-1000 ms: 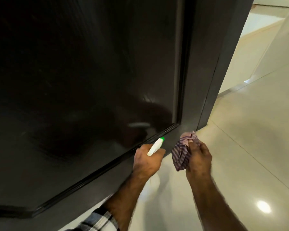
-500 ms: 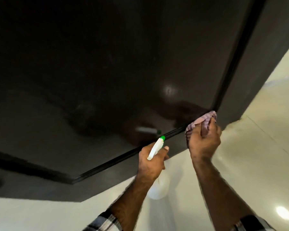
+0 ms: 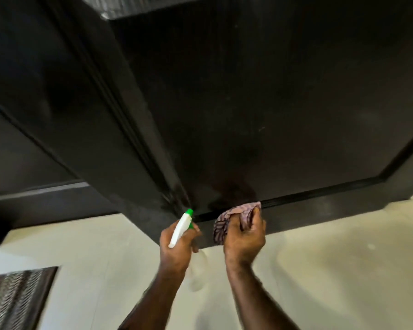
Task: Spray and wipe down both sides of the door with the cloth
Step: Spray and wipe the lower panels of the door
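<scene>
- Floor (image 3: pixel 319 270): pale, glossy tile fills the lower part of the view; a dark ribbed mat (image 3: pixel 15 298) lies at the lower left corner.
- Door (image 3: pixel 248 103): dark, glossy panel with a raised black moulding strip along its lower edge. It fills the upper part of the view, and its bottom rail stands just above the floor.
- Left hand (image 3: pixel 176 248): fingers curled round the neck of the spray bottle (image 3: pixel 180 228) (white head, green nozzle tip). The nozzle points up toward the lower corner of the door panel. The bottle's pale body hangs below the hand and is blurred.
- Right hand (image 3: pixel 244 239): fingers curled tightly round the cloth (image 3: pixel 224 221), a pink and dark patterned rag bunched in the grip.
- Cloth position: its upper edge touches the moulding strip at the bottom of the door panel, just right of the nozzle.
- The two hands are near each other but apart.
</scene>
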A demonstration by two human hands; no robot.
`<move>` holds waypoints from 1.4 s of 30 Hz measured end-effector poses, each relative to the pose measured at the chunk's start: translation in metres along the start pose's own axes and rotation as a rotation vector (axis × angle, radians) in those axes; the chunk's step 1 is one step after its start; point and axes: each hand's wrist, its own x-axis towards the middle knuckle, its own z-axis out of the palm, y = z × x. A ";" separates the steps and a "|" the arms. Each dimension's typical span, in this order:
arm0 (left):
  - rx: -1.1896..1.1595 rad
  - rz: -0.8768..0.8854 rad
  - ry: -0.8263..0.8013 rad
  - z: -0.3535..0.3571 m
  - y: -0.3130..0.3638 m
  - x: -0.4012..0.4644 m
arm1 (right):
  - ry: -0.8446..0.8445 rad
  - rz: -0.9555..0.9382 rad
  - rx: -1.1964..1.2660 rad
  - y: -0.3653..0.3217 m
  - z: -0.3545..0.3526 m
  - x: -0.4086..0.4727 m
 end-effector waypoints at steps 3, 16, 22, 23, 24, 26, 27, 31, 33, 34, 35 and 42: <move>0.054 0.076 0.087 -0.054 -0.003 0.009 | -0.196 0.053 0.014 -0.006 0.037 -0.067; -0.028 0.178 0.151 -0.123 0.045 0.005 | -0.358 -1.295 -0.002 -0.195 0.043 -0.057; 0.003 -0.021 0.178 -0.140 0.001 0.025 | -0.404 -1.994 -0.558 -0.174 0.078 -0.023; -0.005 -0.054 0.188 -0.140 -0.009 0.028 | -0.425 -2.075 -0.609 -0.153 0.081 -0.020; -0.016 -0.070 0.187 -0.140 -0.019 0.028 | -0.463 -2.138 -0.675 -0.131 0.080 -0.019; -0.054 -0.052 0.176 -0.137 -0.033 0.022 | -0.614 -2.224 -0.798 -0.091 0.072 -0.014; -0.077 -0.027 0.171 -0.137 -0.039 0.018 | -0.696 -2.248 -0.866 -0.079 0.065 -0.012; -0.102 -0.041 0.200 -0.147 -0.058 0.009 | -0.677 -2.240 -0.887 -0.106 0.066 -0.018; -0.084 -0.052 0.233 -0.151 -0.065 0.013 | -0.515 -2.052 -0.707 -0.147 0.082 -0.034; -0.082 -0.032 0.249 -0.153 -0.066 0.017 | -0.464 -1.947 -0.615 -0.161 0.090 -0.042; -0.088 0.011 0.254 -0.154 -0.065 0.019 | -0.437 -1.880 -0.552 -0.165 0.098 -0.047; -0.078 0.114 0.202 -0.164 -0.055 0.022 | -0.789 -2.168 -0.771 0.031 0.066 -0.030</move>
